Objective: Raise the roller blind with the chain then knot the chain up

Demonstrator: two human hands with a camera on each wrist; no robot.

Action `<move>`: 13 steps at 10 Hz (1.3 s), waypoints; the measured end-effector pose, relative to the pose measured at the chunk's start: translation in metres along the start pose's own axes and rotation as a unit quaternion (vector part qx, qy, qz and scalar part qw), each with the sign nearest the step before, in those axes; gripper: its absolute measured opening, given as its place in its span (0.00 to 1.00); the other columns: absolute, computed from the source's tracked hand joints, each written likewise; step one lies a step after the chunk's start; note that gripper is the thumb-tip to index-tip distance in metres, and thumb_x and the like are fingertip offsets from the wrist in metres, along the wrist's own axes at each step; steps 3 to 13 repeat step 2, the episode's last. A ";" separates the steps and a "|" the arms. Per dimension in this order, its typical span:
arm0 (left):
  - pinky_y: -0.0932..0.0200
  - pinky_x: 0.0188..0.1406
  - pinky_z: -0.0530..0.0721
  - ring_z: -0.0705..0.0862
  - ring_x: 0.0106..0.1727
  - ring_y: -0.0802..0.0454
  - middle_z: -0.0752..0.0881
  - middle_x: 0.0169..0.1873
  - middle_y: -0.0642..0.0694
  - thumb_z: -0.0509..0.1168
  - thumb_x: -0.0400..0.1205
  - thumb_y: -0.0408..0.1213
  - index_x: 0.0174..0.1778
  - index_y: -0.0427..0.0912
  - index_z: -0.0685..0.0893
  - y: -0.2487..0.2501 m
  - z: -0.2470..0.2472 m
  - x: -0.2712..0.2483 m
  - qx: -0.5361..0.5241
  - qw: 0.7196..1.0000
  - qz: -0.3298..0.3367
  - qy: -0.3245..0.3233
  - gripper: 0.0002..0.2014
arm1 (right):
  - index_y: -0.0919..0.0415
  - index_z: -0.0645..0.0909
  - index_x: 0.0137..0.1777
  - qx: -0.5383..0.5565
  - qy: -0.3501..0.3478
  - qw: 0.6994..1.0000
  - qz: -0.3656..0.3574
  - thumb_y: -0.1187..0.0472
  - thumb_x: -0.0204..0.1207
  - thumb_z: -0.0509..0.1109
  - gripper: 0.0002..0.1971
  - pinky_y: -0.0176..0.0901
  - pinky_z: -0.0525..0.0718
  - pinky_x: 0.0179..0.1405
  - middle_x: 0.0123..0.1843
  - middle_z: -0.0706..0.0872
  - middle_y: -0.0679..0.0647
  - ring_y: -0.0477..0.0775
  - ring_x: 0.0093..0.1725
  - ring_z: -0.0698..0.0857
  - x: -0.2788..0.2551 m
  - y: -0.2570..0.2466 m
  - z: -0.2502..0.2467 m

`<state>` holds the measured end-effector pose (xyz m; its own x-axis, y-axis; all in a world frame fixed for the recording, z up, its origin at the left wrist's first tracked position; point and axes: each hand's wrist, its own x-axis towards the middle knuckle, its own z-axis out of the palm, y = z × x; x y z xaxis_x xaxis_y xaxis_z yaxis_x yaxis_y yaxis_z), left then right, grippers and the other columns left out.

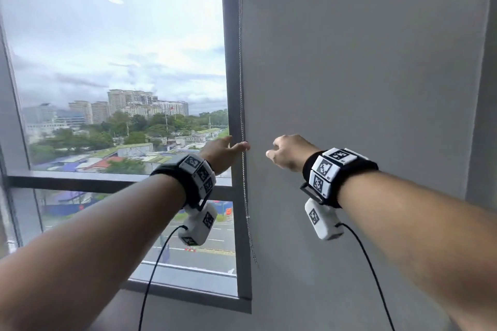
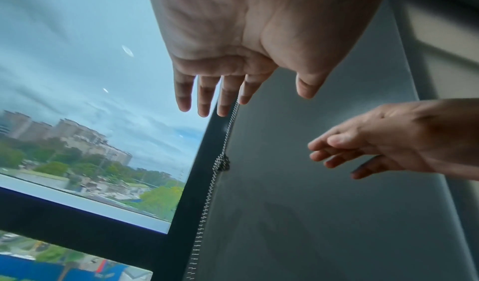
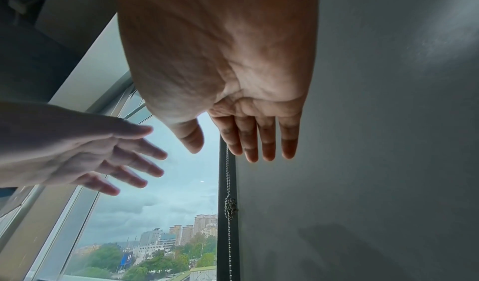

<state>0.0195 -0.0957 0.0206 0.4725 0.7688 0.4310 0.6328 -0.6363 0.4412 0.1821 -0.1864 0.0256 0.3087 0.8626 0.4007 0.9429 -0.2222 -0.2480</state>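
Bead chain hanging down centre frame along the dark window frame, beside the grey roller blind filling the right half. Small tangle or knot visible lower on the chain in both wrist views. Left hand at centre, fingers extended, touching or just beside the chain, nothing gripped. Right hand just right of it, fingers relaxed, empty. For a clean start: pinch one strand only, pull straight down, avoid dragging across the blind edge.
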 end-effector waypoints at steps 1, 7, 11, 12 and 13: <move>0.49 0.75 0.62 0.65 0.80 0.41 0.66 0.80 0.39 0.52 0.79 0.64 0.80 0.39 0.61 0.006 -0.016 -0.013 0.028 0.999 -0.034 -0.018 0.39 | 0.64 0.74 0.75 -0.001 -0.018 1.000 0.006 0.47 0.82 0.59 0.27 0.50 0.75 0.70 0.76 0.78 0.63 0.63 0.75 0.77 -0.009 0.001 -0.017; 0.50 0.76 0.62 0.64 0.80 0.41 0.64 0.81 0.41 0.51 0.79 0.64 0.81 0.41 0.59 0.011 -0.030 -0.024 0.030 0.998 -0.055 -0.013 0.40 | 0.63 0.73 0.76 -0.006 -0.013 1.000 0.010 0.45 0.81 0.61 0.29 0.50 0.75 0.70 0.77 0.77 0.62 0.62 0.75 0.76 -0.015 0.003 -0.030; 0.50 0.76 0.62 0.64 0.80 0.41 0.64 0.81 0.41 0.51 0.79 0.64 0.81 0.41 0.59 0.011 -0.030 -0.024 0.030 0.998 -0.055 -0.013 0.40 | 0.63 0.73 0.76 -0.006 -0.013 1.000 0.010 0.45 0.81 0.61 0.29 0.50 0.75 0.70 0.77 0.77 0.62 0.62 0.75 0.76 -0.015 0.003 -0.030; 0.50 0.76 0.62 0.64 0.80 0.41 0.64 0.81 0.41 0.51 0.79 0.64 0.81 0.41 0.59 0.011 -0.030 -0.024 0.030 0.998 -0.055 -0.013 0.40 | 0.63 0.73 0.76 -0.006 -0.013 1.000 0.010 0.45 0.81 0.61 0.29 0.50 0.75 0.70 0.77 0.77 0.62 0.62 0.75 0.76 -0.015 0.003 -0.030; 0.50 0.76 0.62 0.64 0.80 0.41 0.64 0.81 0.41 0.51 0.79 0.64 0.81 0.41 0.59 0.011 -0.030 -0.024 0.030 0.998 -0.055 -0.013 0.40 | 0.63 0.73 0.76 -0.006 -0.013 1.000 0.010 0.45 0.81 0.61 0.29 0.50 0.75 0.70 0.77 0.77 0.62 0.62 0.75 0.76 -0.015 0.003 -0.030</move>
